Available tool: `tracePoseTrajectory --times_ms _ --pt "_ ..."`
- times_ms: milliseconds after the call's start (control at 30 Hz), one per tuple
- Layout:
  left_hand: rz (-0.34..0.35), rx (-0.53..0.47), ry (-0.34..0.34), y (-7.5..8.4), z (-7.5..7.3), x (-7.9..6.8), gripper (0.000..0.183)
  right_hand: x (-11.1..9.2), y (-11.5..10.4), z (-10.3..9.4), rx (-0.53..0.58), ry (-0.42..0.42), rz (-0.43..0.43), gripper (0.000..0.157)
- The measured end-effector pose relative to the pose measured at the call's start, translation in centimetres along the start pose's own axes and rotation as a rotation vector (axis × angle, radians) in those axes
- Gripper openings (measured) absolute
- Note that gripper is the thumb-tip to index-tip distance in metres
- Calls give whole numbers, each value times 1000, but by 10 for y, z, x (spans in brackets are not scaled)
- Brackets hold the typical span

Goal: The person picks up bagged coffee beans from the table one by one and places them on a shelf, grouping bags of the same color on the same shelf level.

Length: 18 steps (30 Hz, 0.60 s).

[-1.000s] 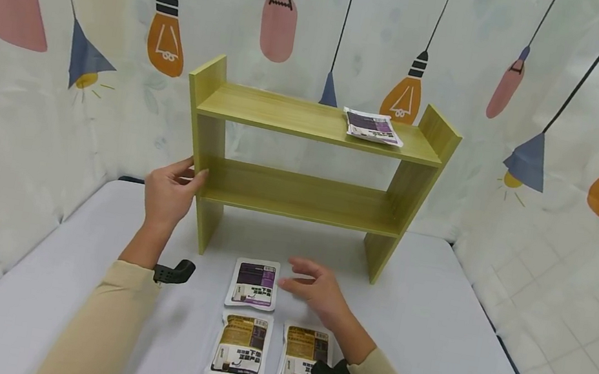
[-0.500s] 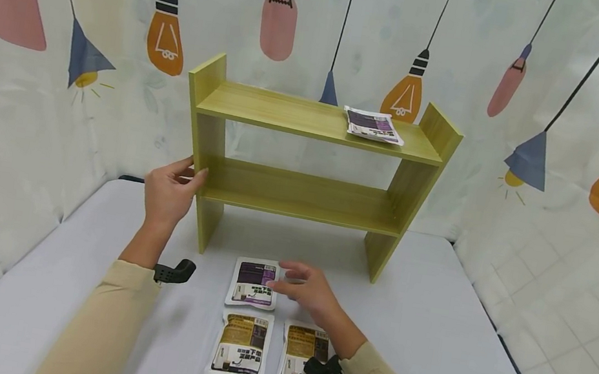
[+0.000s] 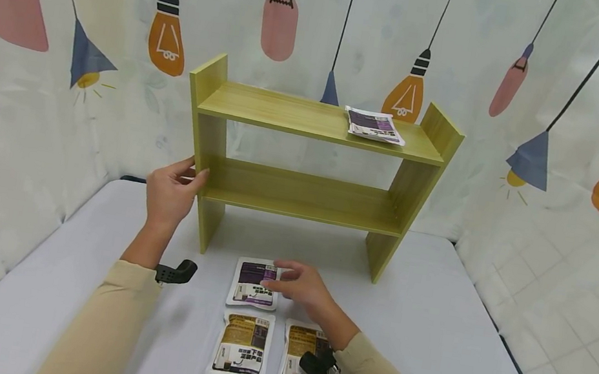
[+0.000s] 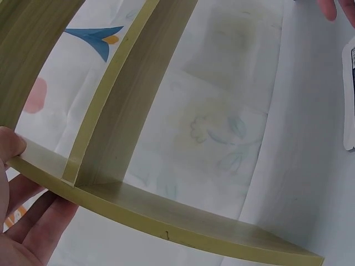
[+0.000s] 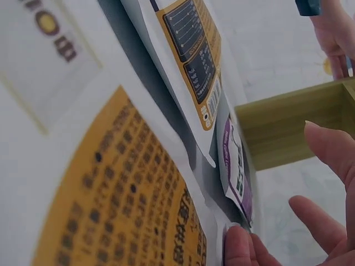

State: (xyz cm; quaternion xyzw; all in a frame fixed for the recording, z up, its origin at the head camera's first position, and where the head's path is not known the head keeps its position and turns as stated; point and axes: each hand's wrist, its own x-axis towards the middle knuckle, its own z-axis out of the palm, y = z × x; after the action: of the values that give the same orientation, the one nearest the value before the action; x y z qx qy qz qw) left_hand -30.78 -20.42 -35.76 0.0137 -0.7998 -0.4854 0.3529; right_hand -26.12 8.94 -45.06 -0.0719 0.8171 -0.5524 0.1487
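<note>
My left hand (image 3: 169,192) grips the left side panel of a yellow-green wooden shelf (image 3: 304,195), thumb in front and fingers behind; the left wrist view shows this hold too. On the table, a white pouch with a purple label (image 3: 249,295) lies flat. Over its right edge hovers my right hand (image 3: 302,287), thumb and fingers spread apart and holding nothing. In the right wrist view a gap shows between the thumb and fingers, close to the purple pouch (image 5: 237,172). Whether a fingertip touches the pouch I cannot tell.
Two pouches with brown-gold labels lie nearer me, a left one (image 3: 240,349) and a right one (image 3: 305,338) partly under my right wrist camera. Another purple-labelled pouch (image 3: 375,127) rests on the top shelf, toward the right. A patterned cloth wall stands behind the white table (image 3: 428,338).
My right hand has moved left, from beside the purple-labelled pouch to over its right edge. The left hand, shelf and pouches stay where they were.
</note>
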Motion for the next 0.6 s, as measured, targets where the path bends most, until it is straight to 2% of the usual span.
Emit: tracePoseTrajectory --times_ms 367,600 --pt "4 0 -10 0 0 0 42 7 -4 13 -56 43 -23 55" --pt "8 1 -6 0 -1 -1 42 10 -8 18 -79 56 -5 53"
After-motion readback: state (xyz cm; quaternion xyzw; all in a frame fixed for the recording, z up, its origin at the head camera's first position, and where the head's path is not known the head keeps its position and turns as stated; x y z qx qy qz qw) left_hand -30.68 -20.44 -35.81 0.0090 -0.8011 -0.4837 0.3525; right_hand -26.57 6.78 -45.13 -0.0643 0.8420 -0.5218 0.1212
